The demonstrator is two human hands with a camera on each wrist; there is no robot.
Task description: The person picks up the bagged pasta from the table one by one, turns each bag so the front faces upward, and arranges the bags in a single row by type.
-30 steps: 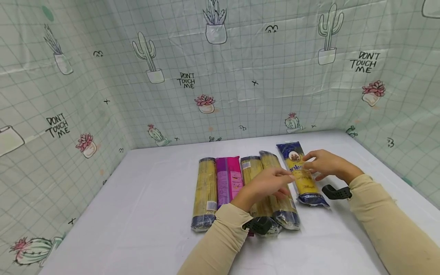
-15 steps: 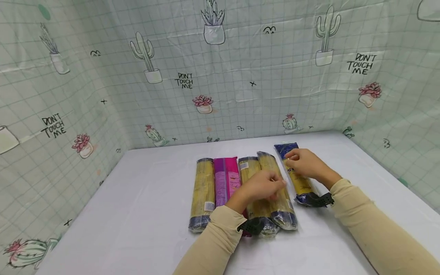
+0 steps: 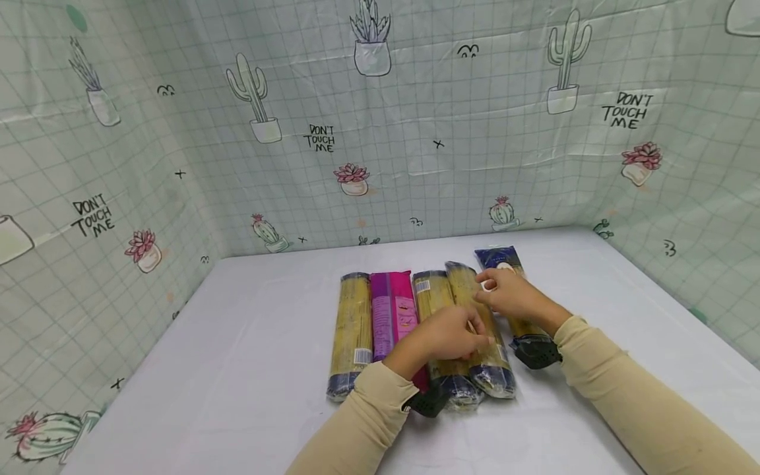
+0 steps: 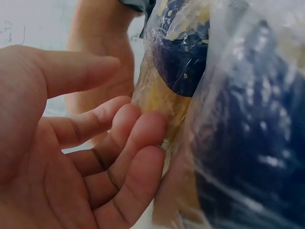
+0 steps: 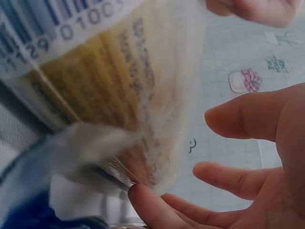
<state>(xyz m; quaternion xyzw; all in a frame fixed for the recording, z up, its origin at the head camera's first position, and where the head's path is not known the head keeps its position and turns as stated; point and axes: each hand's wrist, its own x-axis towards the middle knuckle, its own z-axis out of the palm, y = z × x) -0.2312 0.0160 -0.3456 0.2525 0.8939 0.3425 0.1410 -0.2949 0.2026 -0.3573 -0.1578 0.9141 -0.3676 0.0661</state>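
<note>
Several long clear-wrapped packs of spaghetti lie side by side. My left hand point(image 3: 445, 333) hovers over the third pack point(image 3: 432, 293) and the fourth pack point(image 3: 493, 377), fingers loosely bent. In the left wrist view its fingertips point(image 4: 151, 129) lie against or just beside crinkled wrapping point(image 4: 252, 119). My right hand point(image 3: 515, 295) is over the rightmost blue-and-yellow pack point(image 3: 499, 256), fingertips towards the fourth pack and thumb apart from the fingers. One right fingertip point(image 5: 143, 198) seems to touch the end of a barcoded pack point(image 5: 95, 86) in the right wrist view. Neither hand grips anything.
A pink-and-purple pack point(image 3: 386, 316) lies left of the third pack, with another spaghetti pack point(image 3: 351, 323) at the row's left end. The white table point(image 3: 249, 343) meets a patterned cloth backdrop point(image 3: 404, 165). Black bands point(image 3: 537, 353) sit on the wrists.
My right hand has moved left from the rightmost pack's right side, across it, towards the fourth pack. My left hand has shifted slightly left and nearer. The packs look unmoved.
</note>
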